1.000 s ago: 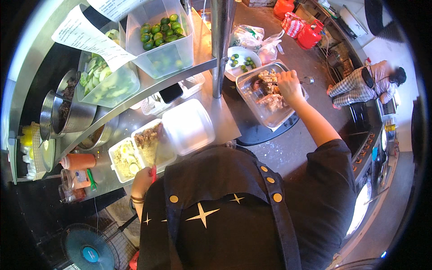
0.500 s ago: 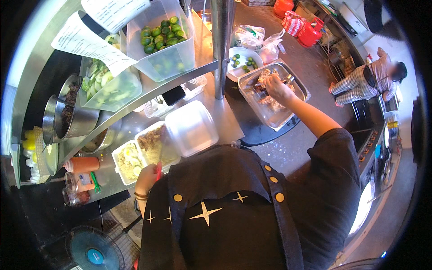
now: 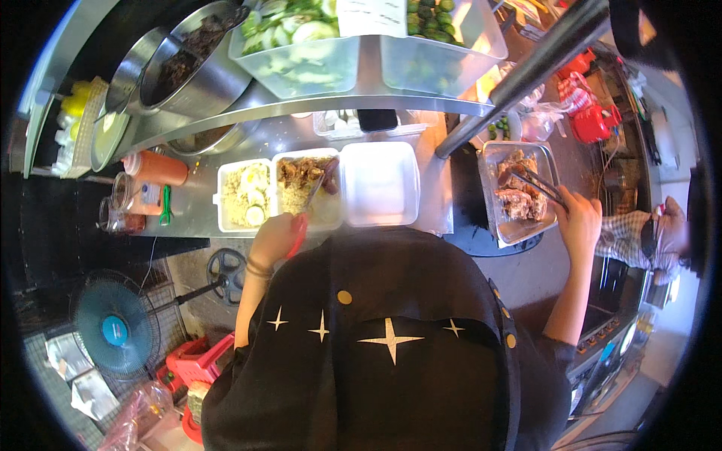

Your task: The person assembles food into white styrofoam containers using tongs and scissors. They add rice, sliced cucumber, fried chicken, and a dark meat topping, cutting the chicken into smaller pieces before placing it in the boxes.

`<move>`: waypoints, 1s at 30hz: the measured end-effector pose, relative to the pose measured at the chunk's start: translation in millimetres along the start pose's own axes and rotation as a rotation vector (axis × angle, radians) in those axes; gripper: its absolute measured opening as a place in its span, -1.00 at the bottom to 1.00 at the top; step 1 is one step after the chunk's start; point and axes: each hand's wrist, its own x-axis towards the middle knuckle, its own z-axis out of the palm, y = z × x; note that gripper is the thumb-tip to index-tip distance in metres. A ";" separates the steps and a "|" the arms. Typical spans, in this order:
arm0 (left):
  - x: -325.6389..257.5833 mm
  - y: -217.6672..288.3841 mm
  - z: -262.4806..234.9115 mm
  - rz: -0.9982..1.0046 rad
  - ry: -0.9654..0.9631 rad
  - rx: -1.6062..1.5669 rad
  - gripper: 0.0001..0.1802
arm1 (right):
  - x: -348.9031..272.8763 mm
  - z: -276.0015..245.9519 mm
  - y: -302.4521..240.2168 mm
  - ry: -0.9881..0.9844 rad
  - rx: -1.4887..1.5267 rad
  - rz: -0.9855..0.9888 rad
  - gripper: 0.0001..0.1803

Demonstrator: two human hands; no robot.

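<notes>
My left hand [image 3: 277, 242] is closed around a red-handled metal utensil [image 3: 298, 234]. Its narrow metal end reaches over the browned chopped meat [image 3: 299, 173] lying on rice in the middle foam box [image 3: 338, 218]. Whether it is scissors or a knife is unclear. Beside that sits a compartment of yellowish rice [image 3: 239, 197] with egg and cucumber slices; the white lid [image 3: 380, 184] lies flipped back on the right. My right hand [image 3: 579, 218] grips metal tongs [image 3: 543, 185], whose tips are at the meat pieces [image 3: 519, 203] in a metal tray [image 3: 554, 161].
An overhead metal shelf [image 3: 301, 103] bears tubs of cucumber slices [image 3: 308, 68] and small green citrus [image 3: 432, 22], plus metal pots [image 3: 203, 71]. A steel post [image 3: 519, 79] stands between boxes and tray. Sauce bottles [image 3: 154, 167] are left; a fan [image 3: 116, 327] stands below. Another person [image 3: 639, 237] is far right.
My view has swung right, so the counter appears squarer. My right hand has drawn back from the meat in the tray, with the tongs now plainly showing. My left hand stays at the foam box.
</notes>
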 end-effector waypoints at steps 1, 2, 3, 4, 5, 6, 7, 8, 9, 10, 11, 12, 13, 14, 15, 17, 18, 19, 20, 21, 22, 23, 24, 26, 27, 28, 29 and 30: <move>1.3 0.3 2.2 0.007 0.007 0.000 -0.52 | -1.7 -7.8 -4.7 0.000 0.050 0.024 -0.64; 4.1 -4.1 8.9 -0.009 -0.002 -0.036 -0.53 | -1.5 -16.2 -10.3 -0.015 0.084 0.029 -0.64; 9.1 -6.8 15.3 -0.019 -0.013 -0.067 -0.55 | -2.9 -23.5 -16.5 -0.031 0.118 0.043 -0.64; 12.5 -9.7 19.8 -0.028 -0.024 -0.098 -0.57 | -3.6 -27.0 -21.4 -0.047 0.152 0.058 -0.64; 14.0 -13.6 22.7 -0.069 -0.040 -0.094 -0.59 | -3.6 -26.8 -24.6 -0.016 0.183 0.027 -0.65; 15.3 -15.6 22.2 -0.089 -0.014 -0.085 -0.59 | -3.4 -27.3 -29.3 -0.010 0.240 0.002 -0.64; 16.0 -18.3 22.4 -0.110 0.013 -0.076 -0.59 | -1.2 -29.2 -37.3 -0.004 0.297 -0.024 -0.64; 16.1 -21.4 22.8 -0.131 0.040 -0.068 -0.59 | 2.0 -31.3 -46.5 0.002 0.353 -0.052 -0.64; 16.9 -26.3 21.6 -0.167 0.013 -0.081 -0.60 | 5.9 -33.7 -56.6 -0.027 0.406 -0.052 -0.63; 17.2 -33.4 19.8 -0.203 -0.015 -0.095 -0.62 | 9.8 -29.0 -66.2 -0.027 0.463 -0.054 -0.63; 16.4 -39.6 17.6 -0.241 -0.042 -0.109 -0.63 | 16.4 -25.6 -77.6 -0.051 0.534 -0.080 -0.64; 15.1 -44.1 15.5 -0.267 -0.078 -0.233 -0.65 | 23.1 -21.7 -90.1 -0.075 0.604 -0.104 -0.64; 13.4 -48.3 13.1 -0.293 -0.115 -0.356 -0.67 | 28.4 -15.8 -104.6 -0.115 0.680 -0.098 -0.64; 12.4 -50.8 11.4 -0.318 -0.151 -0.479 -0.69 | 34.2 -9.0 -120.1 -0.154 0.756 -0.092 -0.64; 10.4 -52.4 9.9 -0.333 -0.170 -0.543 -0.72 | 43.2 -2.8 -136.0 -0.183 0.777 -0.156 -0.64; 8.2 -55.2 7.2 -0.358 -0.204 -0.663 -0.76 | 59.2 9.3 -170.8 -0.250 0.763 -0.222 -0.65; 7.4 -57.0 7.3 -0.354 -0.213 -0.711 -0.78 | 66.9 13.6 -189.5 -0.293 0.722 -0.224 -0.64; 5.5 -59.5 7.9 -0.352 -0.216 -0.762 -0.79 | 75.2 19.4 -208.5 -0.287 0.736 -0.260 -0.64; 5.5 -61.2 8.5 -0.344 -0.226 -0.812 -0.80 | 82.4 26.0 -224.7 -0.281 0.746 -0.289 -0.63; 3.7 -62.9 8.3 -0.331 -0.233 -0.838 -0.79 | 91.7 33.7 -239.2 -0.323 0.708 -0.320 -0.62; 3.9 -63.6 8.1 -0.312 -0.248 -0.860 -0.79 | 99.9 41.7 -250.9 -0.366 0.668 -0.341 -0.60; 4.2 -63.8 7.7 -0.293 -0.263 -0.881 -0.78 | 106.5 48.4 -259.9 -0.408 0.629 -0.361 -0.59; 2.5 -65.9 7.9 -0.287 -0.270 -0.920 -0.78 | 113.0 54.9 -269.6 -0.420 0.598 -0.361 -0.58; -1.0 -66.9 7.6 -0.273 -0.284 -0.991 -0.77 | 122.2 64.3 -283.9 -0.438 0.541 -0.356 -0.57; -2.3 -67.6 9.0 -0.269 -0.296 -0.955 -0.77 | 127.4 66.5 -289.7 -0.501 0.497 -0.317 -0.54; -2.8 -68.4 11.0 -0.264 -0.309 -0.920 -0.76 | 129.1 73.8 -293.1 -0.480 0.480 -0.308 -0.53; -2.8 -68.2 12.5 -0.259 -0.323 -0.883 -0.75 | 129.6 83.9 -295.5 -0.460 0.462 -0.297 -0.53; -3.4 -66.4 13.7 -0.211 -0.308 -0.790 -0.75 | 130.7 84.9 -298.7 -0.440 0.445 -0.293 -0.52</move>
